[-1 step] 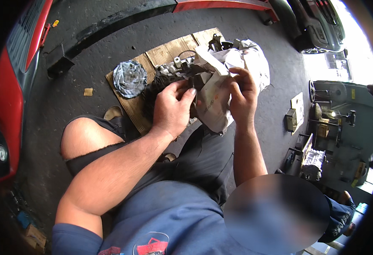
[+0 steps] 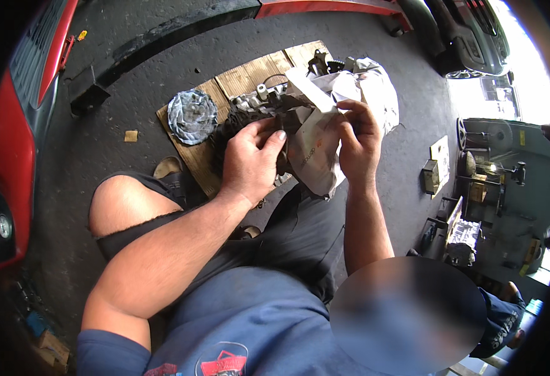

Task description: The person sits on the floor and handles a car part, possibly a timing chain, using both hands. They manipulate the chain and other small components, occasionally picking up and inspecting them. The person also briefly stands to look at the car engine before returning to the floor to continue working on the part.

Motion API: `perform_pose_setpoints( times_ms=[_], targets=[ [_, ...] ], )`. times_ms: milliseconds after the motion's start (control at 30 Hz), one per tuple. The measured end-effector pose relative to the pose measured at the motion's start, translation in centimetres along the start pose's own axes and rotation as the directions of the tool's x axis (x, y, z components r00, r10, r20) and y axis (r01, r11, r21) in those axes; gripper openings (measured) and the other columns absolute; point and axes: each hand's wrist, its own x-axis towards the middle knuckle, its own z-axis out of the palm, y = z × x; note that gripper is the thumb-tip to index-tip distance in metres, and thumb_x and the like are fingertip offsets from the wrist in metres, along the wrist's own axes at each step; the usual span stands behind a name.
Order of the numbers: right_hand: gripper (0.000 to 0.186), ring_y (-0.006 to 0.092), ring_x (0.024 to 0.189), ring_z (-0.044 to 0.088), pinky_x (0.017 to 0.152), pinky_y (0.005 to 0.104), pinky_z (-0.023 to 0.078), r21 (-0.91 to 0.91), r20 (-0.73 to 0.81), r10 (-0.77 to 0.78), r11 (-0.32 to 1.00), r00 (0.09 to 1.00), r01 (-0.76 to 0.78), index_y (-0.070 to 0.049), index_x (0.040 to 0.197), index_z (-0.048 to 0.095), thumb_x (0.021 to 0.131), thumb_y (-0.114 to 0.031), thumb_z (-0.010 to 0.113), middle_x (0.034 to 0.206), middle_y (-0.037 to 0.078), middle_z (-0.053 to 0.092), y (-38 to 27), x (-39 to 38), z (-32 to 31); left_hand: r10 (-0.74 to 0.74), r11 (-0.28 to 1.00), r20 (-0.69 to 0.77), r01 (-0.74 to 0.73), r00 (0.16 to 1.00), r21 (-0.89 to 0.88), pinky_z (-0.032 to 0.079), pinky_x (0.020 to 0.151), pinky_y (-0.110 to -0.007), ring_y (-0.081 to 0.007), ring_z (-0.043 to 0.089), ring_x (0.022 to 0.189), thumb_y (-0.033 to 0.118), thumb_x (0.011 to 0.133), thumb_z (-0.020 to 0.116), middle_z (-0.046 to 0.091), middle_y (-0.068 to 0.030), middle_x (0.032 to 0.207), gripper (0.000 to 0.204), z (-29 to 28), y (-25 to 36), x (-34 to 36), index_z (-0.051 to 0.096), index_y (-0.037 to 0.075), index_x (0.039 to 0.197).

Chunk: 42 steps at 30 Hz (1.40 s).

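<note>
A dark, greasy engine part point(image 2: 245, 114) with lighter metal pieces lies in front of me on a wooden board point(image 2: 245, 80). Over its right side drapes a crumpled white bag point(image 2: 317, 145) with faint print. My left hand point(image 2: 249, 161) is closed at the engine part, thumb against bent fingers. Whatever sits in its grip is dark and mostly hidden. My right hand point(image 2: 359, 144) has its fingers curled on the bag's upper right edge, pinching it. A folded flap of the bag stands up between the hands.
A bundled blue-grey rag point(image 2: 191, 116) lies at the board's left end. Red car point(image 2: 12, 163) bodywork stands at far left; a dark lift arm point(image 2: 175, 31) crosses beyond. Right are a metal box point(image 2: 431, 177), another engine part point(image 2: 463, 241) and a person's sleeve point(image 2: 500, 323).
My left hand has shifted slightly left, and the dark piece by its thumb shows less. The bag's flap has tilted a little; my right hand stays nearly still.
</note>
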Motion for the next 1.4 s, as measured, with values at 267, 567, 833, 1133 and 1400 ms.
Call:
perform_pose_setpoints(
  times_ms=[267, 567, 833, 1133, 1400],
  targets=[
    [0.032, 0.0060, 0.074, 0.054, 0.067, 0.0235, 0.047, -0.193, 0.223, -0.051, 0.977, 0.974, 0.096, -0.005, 0.122, 0.057, 0.090, 0.001, 0.060, 0.079, 0.000, 0.054, -1.8, 0.9, 2.5, -0.158, 0.978, -0.061, 0.148, 0.986, -0.147, 0.058, 0.079, -0.029, -0.0154, 0.066, 0.090, 0.012, 0.101, 0.055, 0.065, -0.0106, 0.111, 0.036, -2.2, 2.3, -0.6, 0.048, -0.003, 0.132],
    [0.025, 0.0328, 0.088, 0.067, 0.078, 0.0408, 0.055, -0.845, 0.473, -0.054, 0.256, 0.879, 0.470, -0.009, 0.106, 0.072, 0.082, -0.014, 0.073, 0.099, 0.013, 0.066, -3.5, 1.5, 5.6, -0.227, 0.970, -0.084, 0.218, 0.970, -0.105, 0.057, 0.078, -0.029, -0.0155, 0.066, 0.090, 0.012, 0.101, 0.055, 0.066, -0.0101, 0.110, 0.034, -2.9, 3.0, -0.6, 0.048, -0.001, 0.131],
    [0.064, 0.0291, 0.104, 0.064, 0.090, 0.0386, 0.054, -0.672, 0.560, -0.007, 0.581, 0.828, 0.459, -0.014, 0.131, 0.060, 0.072, -0.018, 0.085, 0.114, 0.013, 0.063, -6.4, 5.2, 2.9, -0.212, 0.964, -0.061, 0.199, 0.975, -0.177, 0.058, 0.078, -0.030, -0.0168, 0.067, 0.089, 0.012, 0.099, 0.058, 0.065, -0.0120, 0.110, 0.036, -3.0, 3.7, -0.3, 0.046, -0.003, 0.130],
    [0.023, 0.0239, 0.083, 0.062, 0.073, 0.0360, 0.051, -0.576, 0.661, -0.015, 0.630, 0.750, 0.521, -0.005, 0.095, 0.069, 0.079, -0.019, 0.078, 0.089, 0.009, 0.056, -2.7, 6.9, 3.3, -0.235, 0.952, -0.055, 0.218, 0.970, -0.215, 0.058, 0.077, -0.030, -0.0168, 0.068, 0.088, 0.012, 0.099, 0.058, 0.065, -0.0122, 0.110, 0.038, -3.5, 3.3, -0.1, 0.045, -0.004, 0.132],
    [0.016, 0.0230, 0.079, 0.062, 0.067, 0.0336, 0.049, -0.640, 0.509, 0.098, 0.707, 0.855, 0.300, -0.002, 0.085, 0.061, 0.080, -0.015, 0.069, 0.086, 0.011, 0.059, -1.7, 6.9, 3.7, -0.368, 0.920, -0.014, 0.361, 0.930, -0.152, 0.058, 0.072, -0.028, -0.0174, 0.068, 0.084, 0.009, 0.099, 0.057, 0.066, -0.0126, 0.106, 0.034, -3.9, 1.4, 0.3, 0.049, -0.006, 0.128]
  ],
)
